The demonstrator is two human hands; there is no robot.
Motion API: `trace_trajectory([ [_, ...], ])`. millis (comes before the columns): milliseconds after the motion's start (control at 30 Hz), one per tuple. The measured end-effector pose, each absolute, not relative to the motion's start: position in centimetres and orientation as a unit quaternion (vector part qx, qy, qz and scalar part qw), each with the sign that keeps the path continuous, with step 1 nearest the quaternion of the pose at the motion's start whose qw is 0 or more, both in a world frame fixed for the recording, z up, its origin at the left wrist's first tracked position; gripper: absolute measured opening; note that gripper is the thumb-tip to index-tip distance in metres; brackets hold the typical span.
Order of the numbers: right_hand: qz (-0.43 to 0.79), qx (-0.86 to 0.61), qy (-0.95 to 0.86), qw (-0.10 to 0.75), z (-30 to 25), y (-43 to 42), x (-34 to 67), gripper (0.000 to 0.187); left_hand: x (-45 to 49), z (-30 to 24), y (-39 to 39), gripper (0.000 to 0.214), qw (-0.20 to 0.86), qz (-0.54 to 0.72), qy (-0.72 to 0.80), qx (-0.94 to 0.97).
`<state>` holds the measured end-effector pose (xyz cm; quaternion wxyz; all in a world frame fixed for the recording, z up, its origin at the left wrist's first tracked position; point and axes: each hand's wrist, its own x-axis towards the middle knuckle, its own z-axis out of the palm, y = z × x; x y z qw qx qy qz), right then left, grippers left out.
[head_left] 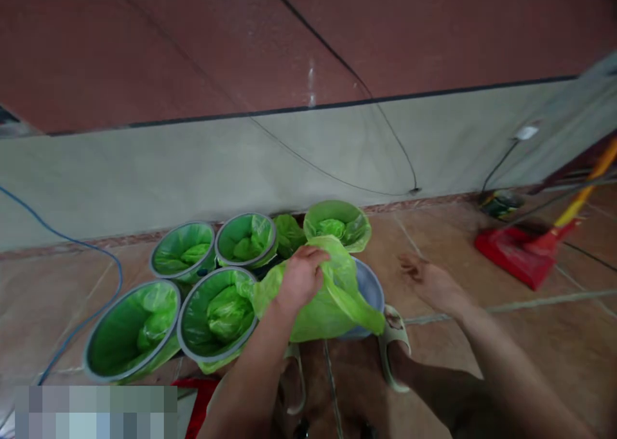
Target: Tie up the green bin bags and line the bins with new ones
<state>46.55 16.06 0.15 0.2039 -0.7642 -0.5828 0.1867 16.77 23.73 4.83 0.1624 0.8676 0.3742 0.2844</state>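
Observation:
My left hand (303, 278) is closed on the gathered edge of a thin, light-green plastic bag (332, 297). The bag hangs spread over a grey-blue bin (372, 285) between my feet and covers most of it. Off to the right, my right hand (427, 279) is apart from the bag, its fingers loosely bent and slightly blurred, with nothing visible in them. Several bins lined with green bags stand at the left, among them a front bin (186, 320) and a far-left bin (94, 342). Another green-lined bin (362, 230) stands behind the bag.
Against the pale lower wall (120, 175) run thin dark cables. A blue cord (118, 275) lies across the tiled floor at the left. On the right are a red dustpan (511, 259) and a yellow handle (585, 191). A sandal (402, 368) shows beside the bin.

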Motion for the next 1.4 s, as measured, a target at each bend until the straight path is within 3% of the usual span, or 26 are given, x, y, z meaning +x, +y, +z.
trace_trajectory([
  [133, 0.376, -0.593, -0.593, 0.396, 2.8, 17.8, 41.4, 0.039, 18.5, 5.0, 22.5, 0.039, 0.186, 0.287, 0.245, 0.907],
  [333, 0.54, -0.512, -0.493, 0.451, 2.6, 19.2, 39.6, 0.03, 19.0, 5.7, 22.6, 0.037, 0.177, 0.27, 0.268, 0.908],
  [600, 0.342, -0.548, -0.57, 0.507, 2.8, 20.4, 39.9, 0.019, 19.6, 6.3, 23.8, 0.033, 0.356, 0.472, 0.367, 0.718],
  [733, 0.299, -0.489, -0.653, 0.495, 4.1, 20.1, 39.6, 0.02, 20.2, 5.7, 24.1, 0.028, 0.366, 0.395, 0.414, 0.734],
  [900, 0.255, -0.52, -0.635, 0.511, 3.9, 20.0, 40.2, 0.022, 21.2, 6.0, 22.4, 0.019, 0.411, 0.316, 0.386, 0.763],
  [1033, 0.226, -0.549, -0.612, 0.523, 3.8, 19.7, 40.2, 0.024, 22.1, 5.7, 21.3, 0.014, 0.355, 0.341, 0.396, 0.775],
  [1233, 0.189, -0.596, -0.579, 0.524, 3.8, 19.2, 40.3, 0.027, 23.4, 4.5, 20.9, 0.01, 0.175, 0.322, 0.44, 0.82],
  [1400, 0.109, -0.617, -0.55, 0.552, 4.1, 19.1, 41.1, 0.025, 23.7, 4.5, 20.9, 0.015, 0.142, 0.333, 0.484, 0.796],
])
